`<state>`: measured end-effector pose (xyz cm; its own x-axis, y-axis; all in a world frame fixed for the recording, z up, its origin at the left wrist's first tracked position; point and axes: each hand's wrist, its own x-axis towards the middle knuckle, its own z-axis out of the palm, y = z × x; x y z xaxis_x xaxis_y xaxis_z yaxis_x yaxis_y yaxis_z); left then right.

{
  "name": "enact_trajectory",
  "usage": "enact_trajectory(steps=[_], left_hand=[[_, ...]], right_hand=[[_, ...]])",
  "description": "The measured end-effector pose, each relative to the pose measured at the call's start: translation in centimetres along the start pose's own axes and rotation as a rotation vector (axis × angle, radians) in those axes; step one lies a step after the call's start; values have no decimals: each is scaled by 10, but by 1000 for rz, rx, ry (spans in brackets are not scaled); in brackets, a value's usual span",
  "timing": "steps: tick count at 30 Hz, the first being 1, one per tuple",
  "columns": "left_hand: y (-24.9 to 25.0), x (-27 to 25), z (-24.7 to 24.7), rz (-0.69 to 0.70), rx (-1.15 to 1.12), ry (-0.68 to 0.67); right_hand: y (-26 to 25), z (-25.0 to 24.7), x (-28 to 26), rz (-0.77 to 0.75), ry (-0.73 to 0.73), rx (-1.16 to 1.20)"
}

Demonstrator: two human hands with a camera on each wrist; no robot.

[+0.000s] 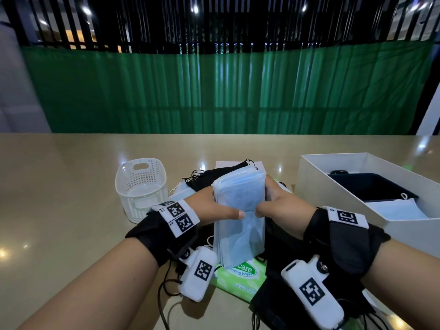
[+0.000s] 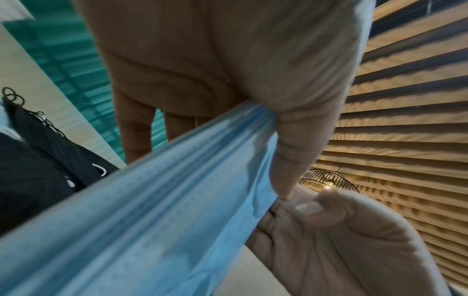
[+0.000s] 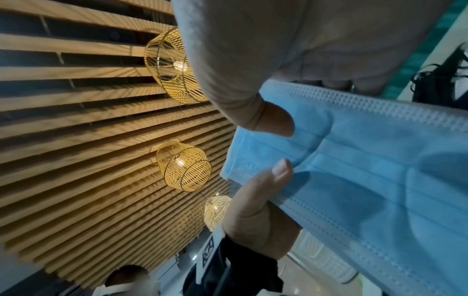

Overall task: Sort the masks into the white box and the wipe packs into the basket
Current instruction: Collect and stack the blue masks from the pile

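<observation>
Both hands (image 1: 240, 206) grip the blue mask stack (image 1: 239, 215); white box (image 1: 309, 172) at right.

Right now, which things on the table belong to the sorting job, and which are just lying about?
Job:
- stack of blue masks, held by left hand and right hand
- black masks
- green wipe pack
- white box
- white basket

Lying about:
- hanging wicker lamps
- green curtain
</observation>
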<state>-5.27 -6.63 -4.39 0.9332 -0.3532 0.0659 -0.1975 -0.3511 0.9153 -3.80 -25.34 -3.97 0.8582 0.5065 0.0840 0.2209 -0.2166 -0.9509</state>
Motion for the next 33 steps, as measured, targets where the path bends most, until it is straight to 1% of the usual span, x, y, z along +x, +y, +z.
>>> enact_trajectory(steps=[2,6,9,12,14,17,19,21,23,24,26,28,30,33], left_hand=[[-4,1,3,-21,60,31],[-3,3,5,-105,85,162],[5,7,2,-94,86,259],[6,16,6,-78,93,305],[-3,21,8,-79,85,266],[-16,19,12,-57,107,123],[-24,13,13,-45,145,62],[-25,6,14,-20,187,23],[-22,1,16,45,147,-17],[-21,1,18,53,113,-28],[-25,3,22,54,20,-37],[-32,7,26,80,-56,-14],[-36,12,30,125,-106,48],[-41,16,33,125,-250,117]], right_hand=[[2,1,1,3,-1,-1],[10,1,6,35,21,28],[13,-1,13,67,20,61],[12,-5,17,61,21,84],[15,-6,19,79,1,72],[26,-4,19,115,-30,-16],[36,-2,18,138,-41,-45],[42,-1,16,172,-45,-19],[48,0,16,209,-35,31],[51,2,18,227,-16,48],[57,8,23,231,5,63],[68,10,30,230,1,111],[68,13,30,247,39,149],[68,13,29,282,67,149]])
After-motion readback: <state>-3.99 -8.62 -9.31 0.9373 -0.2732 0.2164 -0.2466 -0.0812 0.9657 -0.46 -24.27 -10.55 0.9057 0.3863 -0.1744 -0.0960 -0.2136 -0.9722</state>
